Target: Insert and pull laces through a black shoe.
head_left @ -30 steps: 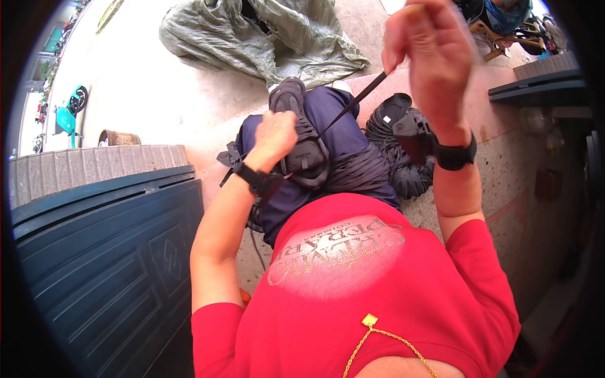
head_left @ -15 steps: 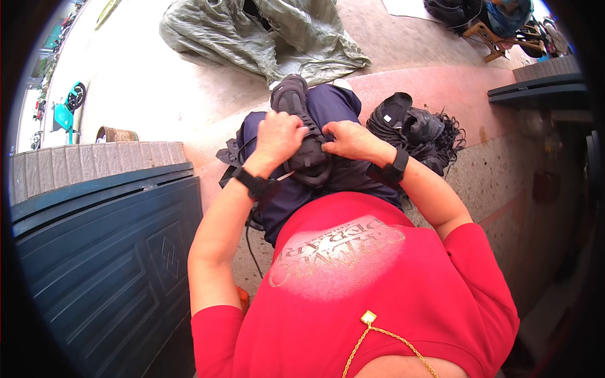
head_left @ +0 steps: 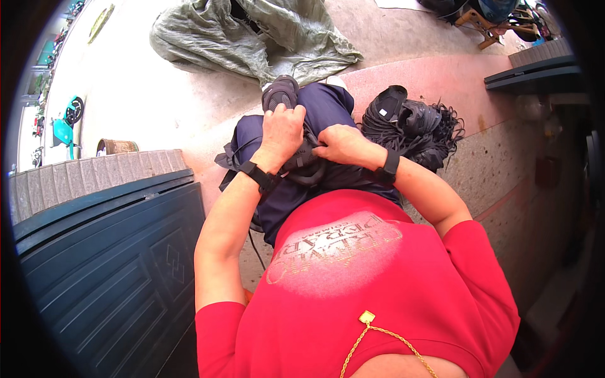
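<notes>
A black sneaker (head_left: 281, 96) lies across my lap on dark blue trousers, its mesh front pointing away from me and its collar near my belly. My left hand (head_left: 282, 134) is closed over the middle of the sneaker, fingers curled onto its upper. At the right edge of the opening, the thumb and fingers of my right hand (head_left: 344, 146) pinch together against the sneaker. Any lace between the fingers is too small to make out. Both wrists carry black bands. Beside my right knee sits a heap of black shoes (head_left: 409, 126) with loose laces.
Ahead on the floor lies a crumpled grey-green woven sheet (head_left: 214, 47). A dark blue panelled door (head_left: 120, 264) stands to my left, and another dark door edge (head_left: 532, 79) to the right. Farther off are a wooden stand (head_left: 482, 28) and a round container (head_left: 117, 147).
My left hand has shifted slightly and now covers more of the sneaker's middle. The right hand has moved a little left and nearer to me, staying by the opening.
</notes>
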Motion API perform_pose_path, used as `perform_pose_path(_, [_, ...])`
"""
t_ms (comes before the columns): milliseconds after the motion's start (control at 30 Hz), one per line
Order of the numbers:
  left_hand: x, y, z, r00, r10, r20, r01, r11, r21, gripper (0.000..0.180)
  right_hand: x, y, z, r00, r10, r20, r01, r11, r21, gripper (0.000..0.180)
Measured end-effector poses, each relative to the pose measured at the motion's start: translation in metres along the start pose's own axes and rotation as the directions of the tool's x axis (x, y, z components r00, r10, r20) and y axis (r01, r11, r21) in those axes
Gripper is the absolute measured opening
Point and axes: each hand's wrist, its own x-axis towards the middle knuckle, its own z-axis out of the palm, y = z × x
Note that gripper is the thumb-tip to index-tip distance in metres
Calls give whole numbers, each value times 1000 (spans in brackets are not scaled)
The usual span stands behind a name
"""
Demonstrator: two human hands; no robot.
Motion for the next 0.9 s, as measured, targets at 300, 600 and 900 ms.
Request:
perform_pose_path(300, [8, -17, 3, 921, -156, 357, 316, 833, -453, 20, -20, -22, -17, 956, -289, 49, 293, 950, -111, 27])
perform_pose_path(600, [-28, -52, -21, 827, -261, 499, 300, 954, 0, 33, -16, 8, -38, 983, -131, -127, 130, 991, -14, 26])
perform_pose_path(900, [-53, -44, -56, 982, 49, 182, -48, 999, -8, 14, 0, -30, 17, 947, -319, 46, 317, 947, 54, 21])
